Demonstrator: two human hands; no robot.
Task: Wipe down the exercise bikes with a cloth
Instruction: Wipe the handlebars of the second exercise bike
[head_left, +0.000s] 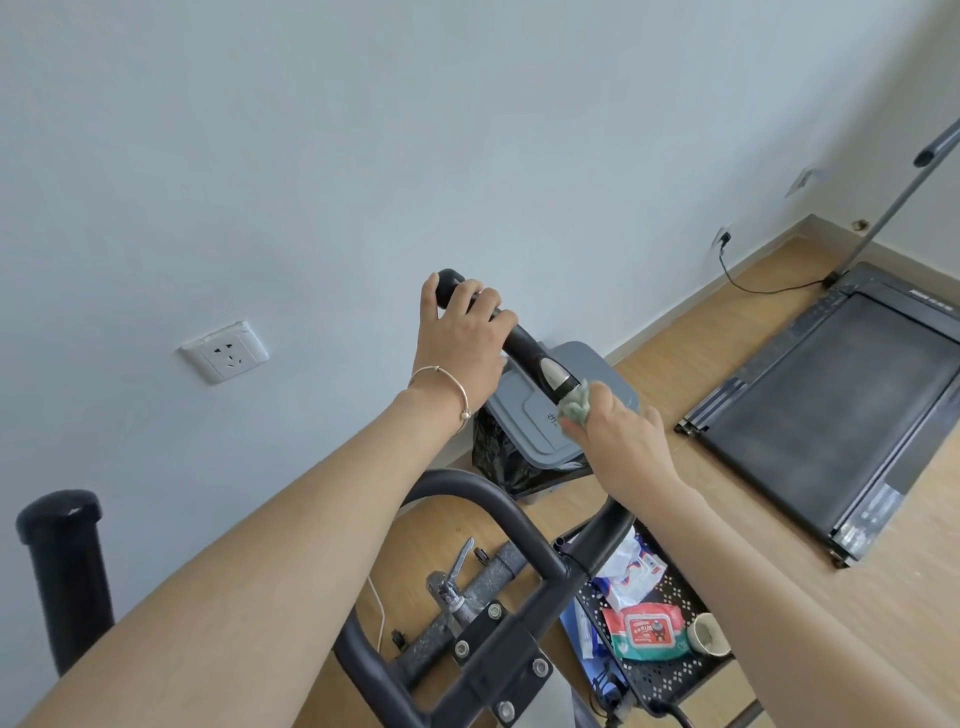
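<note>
There is one view only, from the head. It looks forward and down, close over the handlebar (530, 358). Wall (311, 156) and floor (675, 338) lie behind.

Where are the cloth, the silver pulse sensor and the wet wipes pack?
cloth (574, 405), head view, bunched end beyond the right hand.
silver pulse sensor (551, 373), head view, its middle.
wet wipes pack (649, 631), head view, printed label.

The wooden floor (691, 332) carries a treadmill (831, 410), a lidded bin (550, 415) — and a black tray (670, 670).
</note>
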